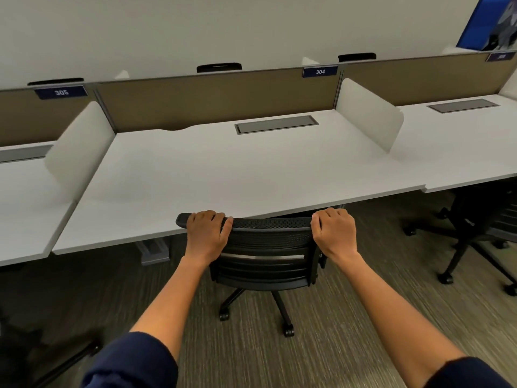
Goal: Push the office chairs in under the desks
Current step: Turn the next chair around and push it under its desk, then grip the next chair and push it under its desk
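Note:
A black mesh-back office chair [265, 256] stands in front of me at the white desk [223, 175] labelled 304. Its backrest top is level with the desk's front edge and its seat is hidden under the desk. My left hand [207, 231] grips the left end of the backrest top. My right hand [334, 229] grips the right end. The chair's wheeled base [279, 312] shows on the carpet below.
Another black chair [484, 233] sits partly under the desk to the right, its legs out on the carpet. A dark chair part [42, 357] shows at bottom left. White dividers [369, 116] separate the desks. A grey desk leg [154, 250] stands left of my chair.

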Motion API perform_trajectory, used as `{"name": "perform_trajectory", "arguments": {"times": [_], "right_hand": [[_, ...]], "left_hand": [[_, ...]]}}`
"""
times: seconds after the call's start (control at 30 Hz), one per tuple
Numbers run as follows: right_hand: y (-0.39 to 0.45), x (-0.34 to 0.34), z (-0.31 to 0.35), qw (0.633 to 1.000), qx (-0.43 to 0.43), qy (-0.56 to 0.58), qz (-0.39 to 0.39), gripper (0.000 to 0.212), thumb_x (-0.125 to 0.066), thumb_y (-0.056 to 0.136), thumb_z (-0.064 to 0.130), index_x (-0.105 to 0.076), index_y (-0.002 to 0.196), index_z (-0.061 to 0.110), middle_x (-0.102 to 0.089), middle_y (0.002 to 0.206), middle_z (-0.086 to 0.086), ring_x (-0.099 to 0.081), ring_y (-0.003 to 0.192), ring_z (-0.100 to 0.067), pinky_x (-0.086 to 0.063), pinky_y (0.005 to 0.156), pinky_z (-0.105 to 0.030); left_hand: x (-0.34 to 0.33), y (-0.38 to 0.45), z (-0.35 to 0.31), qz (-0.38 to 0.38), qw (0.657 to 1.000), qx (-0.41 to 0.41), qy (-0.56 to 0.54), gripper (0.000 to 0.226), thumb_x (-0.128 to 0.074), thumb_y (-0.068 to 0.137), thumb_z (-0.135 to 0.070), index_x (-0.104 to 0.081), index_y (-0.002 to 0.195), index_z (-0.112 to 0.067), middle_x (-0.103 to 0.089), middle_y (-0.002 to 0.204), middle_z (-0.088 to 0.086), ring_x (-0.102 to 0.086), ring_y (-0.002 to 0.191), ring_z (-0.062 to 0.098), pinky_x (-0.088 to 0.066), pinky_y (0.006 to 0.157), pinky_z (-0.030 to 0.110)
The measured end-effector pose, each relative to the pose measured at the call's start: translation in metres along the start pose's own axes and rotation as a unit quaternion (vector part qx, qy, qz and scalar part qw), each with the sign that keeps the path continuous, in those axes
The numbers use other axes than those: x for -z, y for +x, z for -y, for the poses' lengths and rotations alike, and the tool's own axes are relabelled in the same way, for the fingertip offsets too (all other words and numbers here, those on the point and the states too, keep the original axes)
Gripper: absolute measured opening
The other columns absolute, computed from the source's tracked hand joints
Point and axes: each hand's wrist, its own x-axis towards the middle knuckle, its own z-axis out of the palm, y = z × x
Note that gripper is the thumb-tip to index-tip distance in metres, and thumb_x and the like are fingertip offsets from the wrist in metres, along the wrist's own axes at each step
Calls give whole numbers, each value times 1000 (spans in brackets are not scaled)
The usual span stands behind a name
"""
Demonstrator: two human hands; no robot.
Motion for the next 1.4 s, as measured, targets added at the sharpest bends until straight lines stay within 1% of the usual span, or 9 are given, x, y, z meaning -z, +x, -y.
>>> {"name": "perform_trajectory", "arguments": {"times": [0.07, 0.13, 0.23, 0.33, 0.53, 0.73, 0.87, 1.07, 1.4], "right_hand": [[0, -1, 0, 1000, -4, -1, -2, 64, -21, 97, 45, -74, 86, 11, -75, 87, -7, -64, 89, -30, -48, 79, -41], [-2, -3, 2, 1000, -13, -12, 12, 61, -24, 98, 46, -75, 93, 13, -75, 95, -7, -64, 99, -32, -45, 93, -46], [-3, -3, 7, 998, -16, -42, 40, 56, -29, 101, 52, -73, 108, 18, -74, 110, -6, -61, 115, -33, -28, 113, -61], [-6, 0, 20, 997, 8, -51, 52, 62, -25, 99, 61, -62, 129, 22, -69, 125, -6, -56, 126, -33, -17, 115, -69], [-17, -1, 74, 993, 93, -13, 75, 74, -18, 94, 71, -31, 154, 28, -36, 159, -7, -29, 148, -34, -16, 117, -69], [-42, -8, 166, 975, 200, 22, 92, 81, -13, 90, 76, -12, 159, 33, -8, 169, -7, -12, 154, -36, -12, 120, -67], [-78, -12, 240, 956, 266, 49, 116, 86, -6, 86, 80, -3, 159, 35, 4, 170, -5, -2, 155, -35, -3, 120, -65], [-161, -12, 362, 928, 343, 68, 130, 83, -13, 89, 80, 1, 159, 37, 9, 169, -5, 1, 155, -35, -1, 120, -64], [-338, 27, 559, 886, 430, 117, 130, 80, -19, 91, 77, -7, 159, 36, -3, 170, -6, -6, 155, -35, -4, 121, -64]], "left_hand": [[2, 1, 1, 13, 1000, -3, 6, 65, -19, 99, -54, -70, 113, -17, -71, 113, 5, -61, 112, 27, -37, 104, 46], [5, 1, 2, 41, 999, -4, 6, 56, -27, 105, -51, -65, 127, -17, -66, 129, 7, -53, 127, 28, -32, 112, 47], [13, -1, 0, 117, 993, 19, -8, 63, -28, 105, -55, -38, 153, -16, -33, 162, 12, -18, 154, 29, -10, 124, 51], [22, -13, -1, 130, 991, 37, 8, 78, -21, 101, -65, -13, 162, -17, -3, 171, 10, 9, 157, 28, 4, 125, 54], [36, -60, 7, 82, 994, 60, 24, 84, -21, 96, -72, -6, 162, -22, 7, 170, 9, 15, 156, 27, 8, 124, 54], [60, -124, 54, 62, 990, 117, 51, 87, -19, 93, -76, 0, 162, -25, 15, 169, 5, 20, 155, 26, 11, 122, 54], [84, -180, 103, 55, 981, 174, 64, 88, -16, 92, -77, 2, 161, -26, 17, 169, 5, 20, 154, 26, 7, 124, 58], [134, -298, 183, 26, 963, 258, 73, 86, -17, 93, -75, -3, 162, -24, 9, 170, 7, 13, 156, 28, 4, 125, 57], [229, -517, 317, 8, 932, 351, 88, 81, -24, 98, -69, -6, 162, -23, 6, 170, 9, 12, 156, 29, 3, 125, 58]]}}
